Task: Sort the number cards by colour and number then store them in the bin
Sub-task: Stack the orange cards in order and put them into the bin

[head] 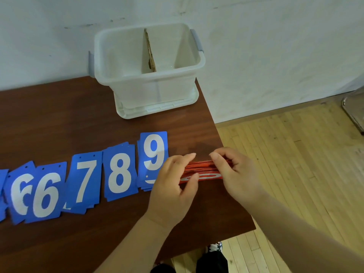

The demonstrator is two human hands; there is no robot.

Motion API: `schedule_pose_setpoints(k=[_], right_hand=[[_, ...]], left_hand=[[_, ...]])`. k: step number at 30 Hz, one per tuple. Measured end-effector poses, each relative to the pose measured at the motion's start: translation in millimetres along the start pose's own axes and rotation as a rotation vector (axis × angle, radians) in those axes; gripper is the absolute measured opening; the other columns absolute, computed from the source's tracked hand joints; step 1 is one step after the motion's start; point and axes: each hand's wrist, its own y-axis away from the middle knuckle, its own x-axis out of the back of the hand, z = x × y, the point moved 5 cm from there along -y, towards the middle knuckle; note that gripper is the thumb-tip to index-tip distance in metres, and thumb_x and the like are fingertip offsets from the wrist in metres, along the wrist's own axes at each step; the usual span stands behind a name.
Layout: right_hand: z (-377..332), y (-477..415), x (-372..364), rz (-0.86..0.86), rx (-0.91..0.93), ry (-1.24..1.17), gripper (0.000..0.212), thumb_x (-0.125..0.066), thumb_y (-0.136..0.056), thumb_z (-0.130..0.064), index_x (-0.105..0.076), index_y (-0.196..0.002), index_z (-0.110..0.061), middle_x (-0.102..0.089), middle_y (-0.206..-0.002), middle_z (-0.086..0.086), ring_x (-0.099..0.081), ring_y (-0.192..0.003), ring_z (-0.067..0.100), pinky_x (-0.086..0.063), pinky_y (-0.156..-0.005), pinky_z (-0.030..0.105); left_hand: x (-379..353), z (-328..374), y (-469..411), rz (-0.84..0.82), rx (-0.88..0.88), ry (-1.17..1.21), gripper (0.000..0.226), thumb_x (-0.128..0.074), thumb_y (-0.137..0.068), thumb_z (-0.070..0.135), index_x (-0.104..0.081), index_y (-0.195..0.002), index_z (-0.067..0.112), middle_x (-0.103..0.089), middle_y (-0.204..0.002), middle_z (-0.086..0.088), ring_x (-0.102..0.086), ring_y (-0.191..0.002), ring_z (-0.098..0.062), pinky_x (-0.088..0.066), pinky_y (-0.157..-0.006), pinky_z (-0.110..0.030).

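The left grip (173, 186) and right grip (236, 174) pinch the red stack (202, 168) by its ends, long axis side to side. The bin (149, 75) stands beyond it, leftward, nearer the left grip.

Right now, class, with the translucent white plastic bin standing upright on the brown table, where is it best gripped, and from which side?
Probably by its two grey handles, reaching in from both sides at once. The translucent white plastic bin is wide, smooth-walled and open-topped, and the handles jut out below the rim on its left and right ends.
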Motion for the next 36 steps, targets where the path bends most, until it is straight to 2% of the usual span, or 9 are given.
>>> schedule_pose_setpoints(k=[4,8,11,16,18,21,28,32,36], right_hand=[[9,8,-11,0.196,-0.121,-0.012,0.021,-0.054,-0.099,-0.047,-0.069,-0.091,-0.035,-0.068,-0.088,-0.016,-0.063,-0.087,-0.003,-0.05,-0.072,0.018],[14,7,-16,0.325,-0.19,-0.133,0.016,-0.059,-0.097,-0.039,-0.068,-0.085,-0.034,-0.068,-0.084,-0.015,-0.065,-0.08,0.001,-0.051,-0.067,0.022],[16,13,-11,0.385,-0.198,-0.162,0.012,-0.059,-0.098,-0.034,-0.067,-0.09,-0.032,-0.068,-0.085,-0.012,-0.065,-0.08,0.002,-0.05,-0.065,0.019],[27,27,-14,0.348,-0.195,-0.08,0.02,-0.051,-0.102,-0.028,-0.067,-0.089,-0.028,-0.065,-0.081,-0.012,-0.059,-0.082,-0.007,-0.042,-0.063,0.003],[26,28,-14,0.354,-0.19,-0.09,0.021,-0.05,-0.103,-0.028,-0.067,-0.091,-0.027,-0.065,-0.082,-0.013,-0.059,-0.082,-0.008,-0.042,-0.065,0.003],[28,32,-16,0.366,-0.17,-0.094,0.022,-0.049,-0.104,-0.027,-0.068,-0.093,-0.023,-0.066,-0.083,-0.011,-0.06,-0.083,-0.007,-0.045,-0.065,0.006],[27,32,-13,0.408,-0.232,-0.173,0.04,-0.047,-0.104,-0.041,-0.066,-0.077,-0.018,-0.066,-0.074,-0.008,-0.062,-0.071,0.001,-0.045,-0.058,0.007],[34,34,-20,0.405,-0.214,-0.153,0.029,-0.045,-0.105,-0.037,-0.065,-0.086,-0.027,-0.066,-0.081,-0.017,-0.063,-0.079,0.0,-0.046,-0.063,0.01],[36,34,-17,0.451,-0.14,-0.155,0.022,-0.045,-0.104,-0.029,-0.067,-0.1,-0.032,-0.068,-0.083,-0.012,-0.065,-0.085,0.006,-0.052,-0.075,0.024]], left_hand=[[-10,4,3,0.21,0.191,0.209,0.027,-0.058,-0.093,0.051,-0.057,-0.118,0.04,-0.054,-0.116,0.021,-0.053,-0.114,0.005,-0.05,-0.081,-0.007],[-17,5,1,0.372,0.249,0.303,0.01,-0.06,-0.1,0.035,-0.061,-0.109,0.031,-0.062,-0.104,0.013,-0.062,-0.102,-0.004,-0.058,-0.078,-0.024],[-17,9,5,0.438,0.188,0.28,0.007,-0.059,-0.1,0.029,-0.06,-0.107,0.031,-0.059,-0.104,0.012,-0.06,-0.102,-0.003,-0.053,-0.077,-0.016],[-28,-4,13,0.406,0.16,0.202,0.014,-0.048,-0.1,0.031,-0.061,-0.105,0.036,-0.058,-0.104,0.018,-0.059,-0.103,-0.002,-0.056,-0.083,-0.028],[-27,-2,13,0.415,0.127,0.194,0.017,-0.049,-0.101,0.024,-0.063,-0.108,0.033,-0.059,-0.107,0.013,-0.059,-0.107,-0.003,-0.054,-0.086,-0.023],[-28,4,12,0.398,0.102,0.193,0.018,-0.05,-0.103,0.027,-0.066,-0.109,0.027,-0.062,-0.105,0.011,-0.06,-0.104,-0.001,-0.05,-0.085,-0.014],[-26,4,13,0.455,0.229,0.321,0.011,-0.054,-0.103,0.034,-0.059,-0.112,0.031,-0.064,-0.093,0.018,-0.066,-0.092,-0.005,-0.058,-0.07,-0.024],[-32,1,11,0.474,0.241,0.311,0.02,-0.046,-0.104,0.021,-0.06,-0.115,0.03,-0.065,-0.093,0.016,-0.065,-0.093,-0.001,-0.055,-0.075,-0.016],[-33,4,9,0.474,0.197,0.315,0.027,-0.042,-0.101,0.02,-0.061,-0.12,0.025,-0.064,-0.098,0.012,-0.064,-0.098,-0.007,-0.052,-0.082,-0.013]])
